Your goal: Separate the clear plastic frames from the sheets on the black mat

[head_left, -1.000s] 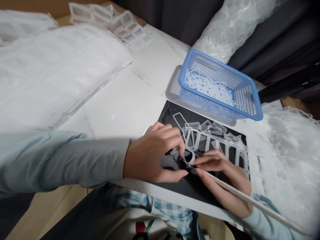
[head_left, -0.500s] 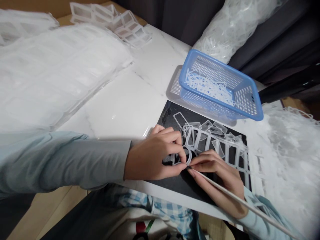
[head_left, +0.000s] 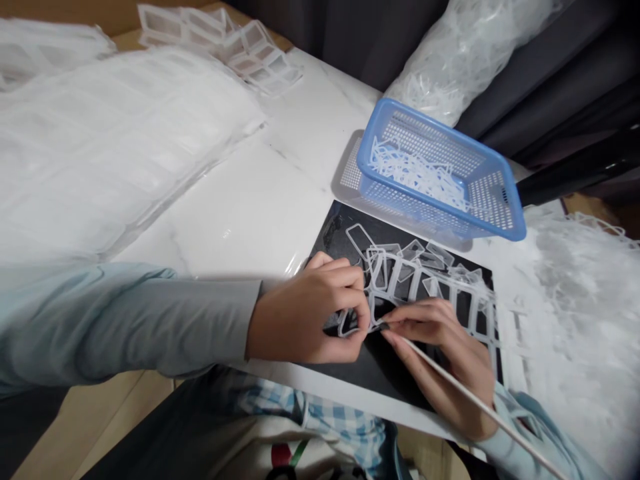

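Observation:
My left hand [head_left: 320, 310] is closed in a pinch, gripping the near left end of a translucent white sheet of linked rectangular frames [head_left: 416, 283]. Close beside it, my right hand [head_left: 440, 340] pinches the same sheet's edge. A small dark tip [head_left: 384, 327] shows at its fingertips; what it belongs to is unclear. A long thin white cord or rod [head_left: 465, 390] starts near that hand and slants across it to the lower right. The frame sheet lies partly on a black mat [head_left: 345, 373], with several small loose clear rectangles [head_left: 440, 253] on its far side.
A blue mesh basket [head_left: 440, 220] holding thin white frame pieces stands behind the mat. Large translucent white sheets [head_left: 125, 140] are stacked at left. White plastic pieces [head_left: 575, 320] heap up at right, and a filled clear bag [head_left: 465, 60] rests behind the basket.
My right hand has shifted slightly right, and the white cord or rod with it. My left fingers have drawn slightly away from it, so the pinches are farther apart. The loop between them has changed shape.

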The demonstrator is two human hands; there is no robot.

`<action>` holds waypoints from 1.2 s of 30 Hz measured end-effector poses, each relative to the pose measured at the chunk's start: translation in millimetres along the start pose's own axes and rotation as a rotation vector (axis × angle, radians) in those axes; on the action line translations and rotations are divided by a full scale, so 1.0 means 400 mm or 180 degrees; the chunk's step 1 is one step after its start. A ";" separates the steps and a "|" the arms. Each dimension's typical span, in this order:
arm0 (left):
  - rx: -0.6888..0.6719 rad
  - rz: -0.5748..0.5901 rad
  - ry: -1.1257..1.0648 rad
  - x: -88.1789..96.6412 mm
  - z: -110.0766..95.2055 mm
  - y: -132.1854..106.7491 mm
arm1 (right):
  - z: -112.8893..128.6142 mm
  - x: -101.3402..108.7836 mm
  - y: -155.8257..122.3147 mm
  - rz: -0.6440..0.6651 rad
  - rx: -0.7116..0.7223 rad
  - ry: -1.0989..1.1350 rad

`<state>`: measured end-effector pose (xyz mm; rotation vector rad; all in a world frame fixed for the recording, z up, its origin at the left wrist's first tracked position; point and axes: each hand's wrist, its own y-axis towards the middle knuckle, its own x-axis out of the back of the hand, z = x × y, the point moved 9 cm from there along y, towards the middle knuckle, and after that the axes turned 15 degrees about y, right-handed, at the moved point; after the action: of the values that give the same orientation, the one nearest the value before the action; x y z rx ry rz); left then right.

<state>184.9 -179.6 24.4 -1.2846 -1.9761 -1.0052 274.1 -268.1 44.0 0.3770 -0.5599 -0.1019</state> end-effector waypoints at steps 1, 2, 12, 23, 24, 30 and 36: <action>-0.0006 0.0051 0.0003 0.000 -0.003 0.000 | -0.012 0.013 0.000 -0.0139 -0.0084 0.0001; -0.0005 0.0090 0.0008 0.000 -0.006 -0.001 | -0.028 0.032 0.000 -0.0330 -0.0205 0.0011; -0.0640 0.0260 -0.0037 -0.014 -0.041 -0.018 | -0.153 0.275 -0.028 -0.2775 -0.0289 0.0117; -0.0187 0.0139 -0.0109 -0.010 -0.012 -0.019 | -0.121 0.140 0.021 -0.1117 -0.0496 0.0354; -0.0046 0.0040 -0.0028 -0.005 0.001 -0.017 | -0.114 0.124 0.021 -0.0951 -0.0513 0.0372; 0.0507 -0.0374 0.0334 0.008 0.058 -0.014 | -0.088 0.034 0.028 0.0026 -0.0411 0.0647; 0.0454 -0.0370 0.0049 0.001 0.062 -0.014 | -0.085 0.000 0.033 0.0107 -0.0320 0.0876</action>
<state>178.1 -160.2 9.2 -1.0929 -2.0905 -0.9066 292.0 -245.1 22.4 0.2779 -0.2877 -0.0444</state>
